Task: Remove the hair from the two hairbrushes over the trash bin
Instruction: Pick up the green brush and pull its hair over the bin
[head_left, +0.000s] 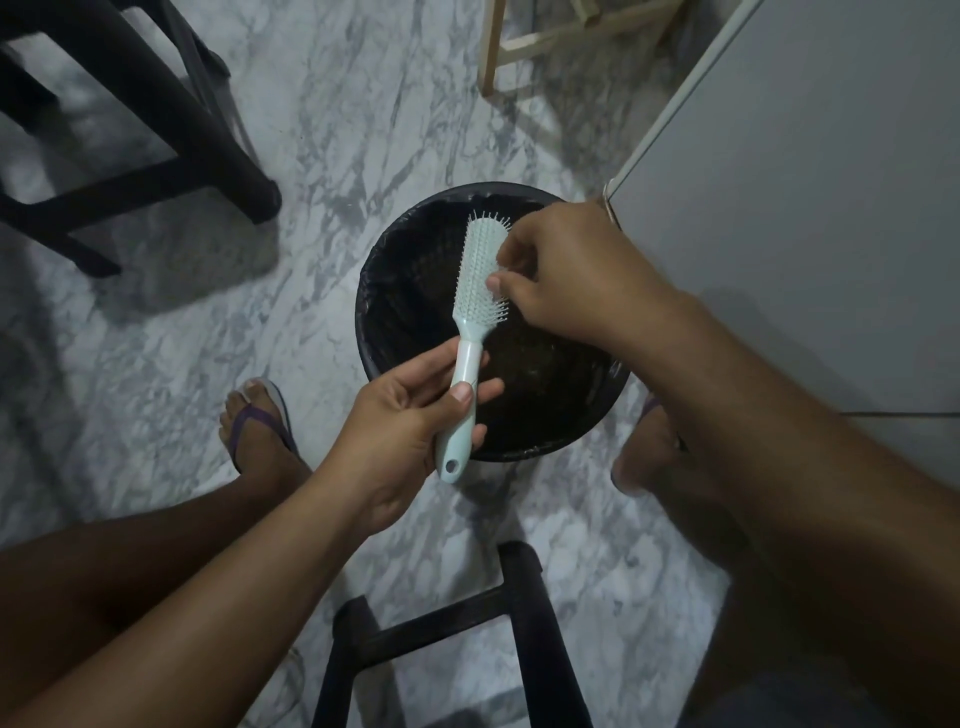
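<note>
Pale mint hairbrush (480, 270) up over the black-lined trash bin (395, 249), bristles tilted to the right, head hanging above the bin's mouth while the handle end sticks out past the near rim. Left hand (410, 415) has the handle, thumb pressed on top and fingers curled loosely underneath, a light hold rather than a full fist. Right hand (566, 270) is in at the right side of the brush head, thumb and fingers pinched together among the bristles; whether there's actually a tuft of hair between them, can't tell from here, it's too fine and too dim to see.

Now the risks. That left grip is low on the handle and fairly relaxed, so a hard tug on a stubborn clump could twist the brush round or pop it out, straight down into the rubbish. Pull sideways to the right instead of downward and any loosened strands may drift past the rim onto the marble floor (171, 332), close to the sandalled foot (260, 426) on the near left. Bristles look thin too, and yanking across them could bend one.

Only one brush in sight; the second isn't in view, so by my reckoning this job is no more than partway through, with another round of picking to come
</note>
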